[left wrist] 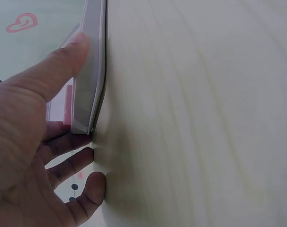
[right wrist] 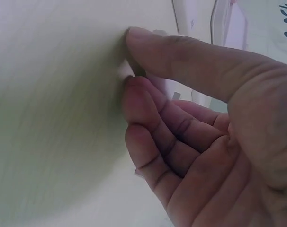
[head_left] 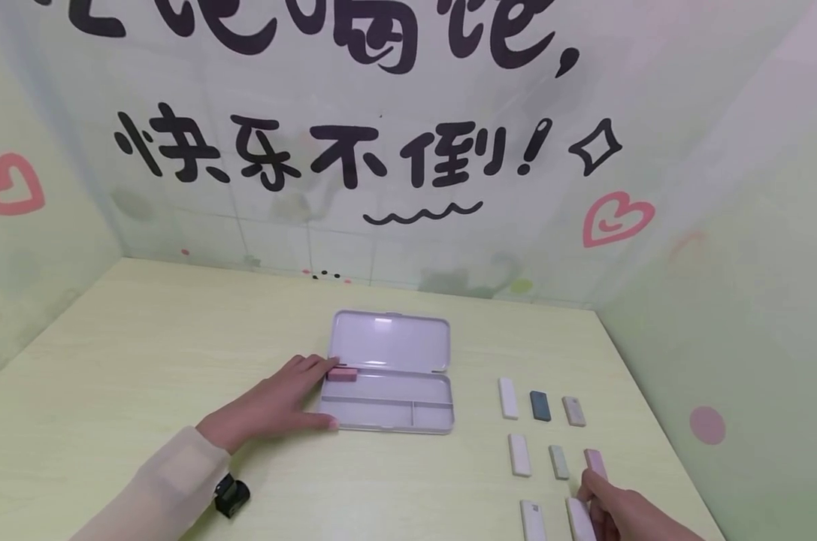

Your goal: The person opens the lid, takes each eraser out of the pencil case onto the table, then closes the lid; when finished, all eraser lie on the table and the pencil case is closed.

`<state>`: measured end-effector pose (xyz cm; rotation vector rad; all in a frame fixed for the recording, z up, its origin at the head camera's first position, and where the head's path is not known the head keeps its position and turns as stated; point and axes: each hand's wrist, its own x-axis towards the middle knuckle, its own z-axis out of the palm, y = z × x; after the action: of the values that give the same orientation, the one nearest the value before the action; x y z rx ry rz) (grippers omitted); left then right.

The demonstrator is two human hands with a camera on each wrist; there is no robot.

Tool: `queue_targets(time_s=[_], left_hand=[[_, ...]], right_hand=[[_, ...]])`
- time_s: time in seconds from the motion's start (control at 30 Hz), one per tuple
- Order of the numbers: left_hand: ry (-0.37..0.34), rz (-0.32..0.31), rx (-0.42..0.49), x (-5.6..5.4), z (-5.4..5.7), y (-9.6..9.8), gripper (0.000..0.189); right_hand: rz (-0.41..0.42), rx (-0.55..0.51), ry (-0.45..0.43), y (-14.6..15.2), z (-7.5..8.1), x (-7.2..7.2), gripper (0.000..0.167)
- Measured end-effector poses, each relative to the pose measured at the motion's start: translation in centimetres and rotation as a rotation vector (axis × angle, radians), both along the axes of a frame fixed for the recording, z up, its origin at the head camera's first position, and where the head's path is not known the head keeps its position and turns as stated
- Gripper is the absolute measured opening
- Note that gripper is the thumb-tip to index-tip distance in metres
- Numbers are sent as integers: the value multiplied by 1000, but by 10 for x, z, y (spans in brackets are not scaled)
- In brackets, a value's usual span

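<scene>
A pale lilac pencil case (head_left: 388, 430) lies with its lid up, one red-pink eraser (head_left: 343, 374) in the back left corner of its long compartment. My left hand (head_left: 282, 406) grips the case's left end, thumb at the front edge and fingers at the back corner; the left wrist view shows the thumb (left wrist: 63, 61) against the front wall. At the lower right, my right hand (head_left: 627, 511) pinches the white eraser (head_left: 579, 520) between thumb and fingertips. In the right wrist view the right fingers (right wrist: 141, 109) are curled and mostly hide it. A pink eraser (head_left: 595, 462) lies just beyond the thumb.
Several more erasers lie in rows on the right, among them a white one (head_left: 508, 398), a dark blue one (head_left: 540, 406) and a grey one (head_left: 559, 462). Printed walls border the wooden table (head_left: 198, 330). A black wrist device (head_left: 231, 496) sits under the left sleeve.
</scene>
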<state>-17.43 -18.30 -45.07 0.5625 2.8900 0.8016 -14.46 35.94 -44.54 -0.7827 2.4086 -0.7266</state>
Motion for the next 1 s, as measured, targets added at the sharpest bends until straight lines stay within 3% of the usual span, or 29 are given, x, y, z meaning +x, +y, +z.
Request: queue_targets(time_s=[0.53,0.83,0.93,1.0], left_hand=[[-8,4,2,1,1,1,98],[1,-1,-1,-2,1,2,99],[0,-2,2,-1,0,2,98],[2,-3,0,-1,0,1,97]], right_hand=[[-22,37,46,1,-6,5,49],[-23,42,59,21,-32,-2,57],[5,42,64,20,-27,-1,58],[9,55,76,12,-12,3,58]])
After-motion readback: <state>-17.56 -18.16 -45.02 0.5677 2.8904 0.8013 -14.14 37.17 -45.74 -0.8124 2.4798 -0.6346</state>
